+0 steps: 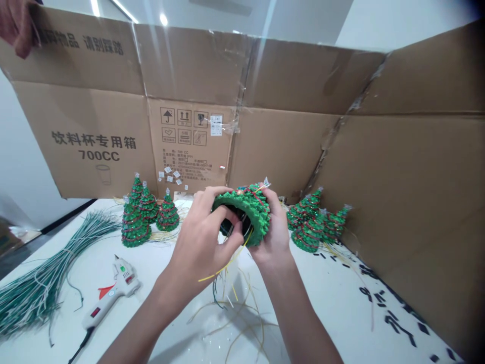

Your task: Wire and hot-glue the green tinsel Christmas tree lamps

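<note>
I hold a small green Christmas tree ornament (250, 208) tipped on its side, its hollow base facing me. My right hand (273, 233) wraps around its body from the right. My left hand (202, 233) grips the base rim, fingers curled at the dark opening, where a yellow wire (223, 265) hangs out. Both hands hover over a white table (333, 303).
Finished green trees stand in groups at left (142, 215) and right (314, 225). A white glue gun (113, 293) and a bundle of green wires (41, 283) lie at left. Cardboard walls (288, 131) enclose the back and right. Another person's hand (17, 25) grips the cardboard's top-left corner.
</note>
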`<state>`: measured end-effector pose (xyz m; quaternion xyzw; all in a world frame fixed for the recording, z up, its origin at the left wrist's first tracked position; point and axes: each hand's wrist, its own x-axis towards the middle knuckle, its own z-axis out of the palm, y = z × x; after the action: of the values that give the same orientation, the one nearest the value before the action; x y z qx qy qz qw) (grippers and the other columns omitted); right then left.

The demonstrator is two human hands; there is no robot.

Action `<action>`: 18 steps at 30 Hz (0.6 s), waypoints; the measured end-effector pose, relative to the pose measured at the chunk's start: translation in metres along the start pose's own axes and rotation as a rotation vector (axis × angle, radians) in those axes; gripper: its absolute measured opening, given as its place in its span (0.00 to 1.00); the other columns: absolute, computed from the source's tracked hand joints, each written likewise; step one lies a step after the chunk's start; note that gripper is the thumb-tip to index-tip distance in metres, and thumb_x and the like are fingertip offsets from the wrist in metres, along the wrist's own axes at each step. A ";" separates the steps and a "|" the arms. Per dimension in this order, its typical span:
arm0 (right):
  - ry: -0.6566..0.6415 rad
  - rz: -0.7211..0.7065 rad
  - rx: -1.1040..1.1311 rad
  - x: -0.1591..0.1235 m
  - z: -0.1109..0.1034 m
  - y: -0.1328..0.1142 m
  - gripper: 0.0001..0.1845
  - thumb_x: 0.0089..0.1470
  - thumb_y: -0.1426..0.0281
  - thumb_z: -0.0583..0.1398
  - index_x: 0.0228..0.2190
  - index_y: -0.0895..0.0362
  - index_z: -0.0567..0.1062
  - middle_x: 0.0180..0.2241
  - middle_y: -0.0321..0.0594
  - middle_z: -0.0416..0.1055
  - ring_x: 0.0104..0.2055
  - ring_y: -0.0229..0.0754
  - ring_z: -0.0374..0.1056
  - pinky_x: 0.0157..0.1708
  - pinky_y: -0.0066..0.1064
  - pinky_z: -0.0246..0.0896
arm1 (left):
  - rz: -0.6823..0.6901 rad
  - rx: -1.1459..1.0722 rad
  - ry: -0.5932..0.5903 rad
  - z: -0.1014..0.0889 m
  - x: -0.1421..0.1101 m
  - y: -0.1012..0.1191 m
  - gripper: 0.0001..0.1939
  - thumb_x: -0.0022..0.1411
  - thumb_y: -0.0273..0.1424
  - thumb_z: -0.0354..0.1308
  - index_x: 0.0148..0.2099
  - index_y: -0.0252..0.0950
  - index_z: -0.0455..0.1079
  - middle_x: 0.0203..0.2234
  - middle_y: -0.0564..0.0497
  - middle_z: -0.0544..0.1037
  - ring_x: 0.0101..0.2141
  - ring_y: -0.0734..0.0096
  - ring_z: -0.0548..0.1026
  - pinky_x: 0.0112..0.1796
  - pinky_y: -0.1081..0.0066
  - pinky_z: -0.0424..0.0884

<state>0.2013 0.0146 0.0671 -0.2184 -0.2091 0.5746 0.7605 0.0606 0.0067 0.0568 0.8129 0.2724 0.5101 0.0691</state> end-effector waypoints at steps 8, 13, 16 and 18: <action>-0.035 -0.047 0.001 -0.002 0.000 -0.005 0.09 0.55 0.64 0.71 0.29 0.55 0.80 0.27 0.30 0.80 0.27 0.37 0.75 0.45 0.34 0.79 | 0.018 -0.028 -0.091 -0.012 0.001 0.004 0.07 0.66 0.22 0.62 0.39 0.39 0.75 0.60 0.45 0.74 0.60 0.53 0.73 0.59 0.49 0.73; -0.039 0.015 -0.006 -0.008 0.002 0.000 0.10 0.54 0.61 0.72 0.29 0.55 0.81 0.28 0.33 0.82 0.34 0.43 0.80 0.47 0.37 0.79 | -0.021 -0.075 0.096 -0.001 0.002 0.005 0.04 0.66 0.25 0.66 0.39 0.40 0.80 0.54 0.45 0.78 0.54 0.55 0.78 0.54 0.51 0.76; -0.047 0.033 -0.013 -0.010 0.003 0.004 0.10 0.52 0.61 0.73 0.29 0.54 0.82 0.28 0.34 0.81 0.36 0.44 0.81 0.48 0.38 0.79 | -0.035 -0.065 0.207 0.009 0.001 0.003 0.06 0.62 0.23 0.68 0.36 0.40 0.81 0.51 0.46 0.79 0.52 0.56 0.79 0.51 0.52 0.76; -0.052 0.038 -0.014 -0.010 0.003 0.005 0.10 0.52 0.61 0.73 0.29 0.54 0.82 0.28 0.34 0.82 0.37 0.44 0.81 0.48 0.38 0.80 | -0.052 -0.076 0.249 0.013 0.000 0.003 0.08 0.60 0.21 0.69 0.34 0.40 0.81 0.50 0.47 0.79 0.52 0.56 0.79 0.50 0.53 0.76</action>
<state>0.1927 0.0062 0.0661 -0.2125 -0.2285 0.5931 0.7422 0.0728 0.0061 0.0521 0.7327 0.2805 0.6151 0.0787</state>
